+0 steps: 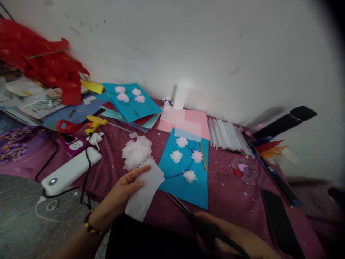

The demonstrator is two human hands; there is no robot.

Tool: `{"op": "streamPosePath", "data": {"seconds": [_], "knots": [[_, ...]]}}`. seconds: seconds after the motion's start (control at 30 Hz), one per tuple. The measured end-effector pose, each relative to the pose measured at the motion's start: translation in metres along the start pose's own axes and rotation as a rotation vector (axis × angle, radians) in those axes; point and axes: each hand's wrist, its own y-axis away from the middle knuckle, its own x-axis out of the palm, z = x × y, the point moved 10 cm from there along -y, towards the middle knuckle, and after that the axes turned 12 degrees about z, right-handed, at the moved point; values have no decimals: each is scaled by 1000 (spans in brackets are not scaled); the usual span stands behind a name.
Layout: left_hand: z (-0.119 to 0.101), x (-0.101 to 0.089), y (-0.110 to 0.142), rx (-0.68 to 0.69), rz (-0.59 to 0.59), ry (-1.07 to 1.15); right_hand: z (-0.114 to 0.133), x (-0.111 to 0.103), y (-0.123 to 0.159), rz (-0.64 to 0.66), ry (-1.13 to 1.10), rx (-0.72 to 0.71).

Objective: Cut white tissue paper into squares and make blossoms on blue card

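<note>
My left hand [122, 192] pinches a white tissue sheet [144, 192] by its left edge, just above the red checked cloth [229, 194]. My right hand [237, 239] grips black scissors [188, 214], blades parted and pointing up-left toward the tissue. Just beyond lies a blue card [185, 172] with several white tissue flowers and a drawn branch. A pile of white tissue pieces [136, 151] sits left of the card.
A yellow glue gun [95, 124], a white power bank [70, 171] with a black cable, a second blue flower card [132, 99], pink paper [185, 120], white glue sticks [226, 133], a paint palette [245, 169], a black phone [280, 223], red tissue [45, 61] at back left.
</note>
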Motion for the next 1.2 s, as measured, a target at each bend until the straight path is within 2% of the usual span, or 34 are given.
{"op": "streamPosePath", "data": {"seconds": [0.17, 0.3, 0.37, 0.5, 0.6, 0.83, 1.03, 1.2], "knots": [[15, -13, -4, -37, 18, -81, 25, -11, -39, 64, 28, 26], [4, -14, -2, 82, 52, -234, 26, -13, -69, 163, 14, 80], [-1, -11, -1, 94, 74, -306, 23, -16, -77, 169, 27, 127], [-3, -10, 0, 37, 55, -427, 20, -20, -81, 165, 70, 190], [0, -9, 0, -13, 62, -421, 23, -23, -81, 163, 115, 185], [3, 7, -1, -87, 213, -270, 26, -28, -80, 144, 191, 209], [-2, 4, -2, -63, 177, -303, 20, -27, -82, 113, 29, 187], [-2, 0, -4, -51, 157, -204, 13, -35, -82, 36, 57, 241]]}}
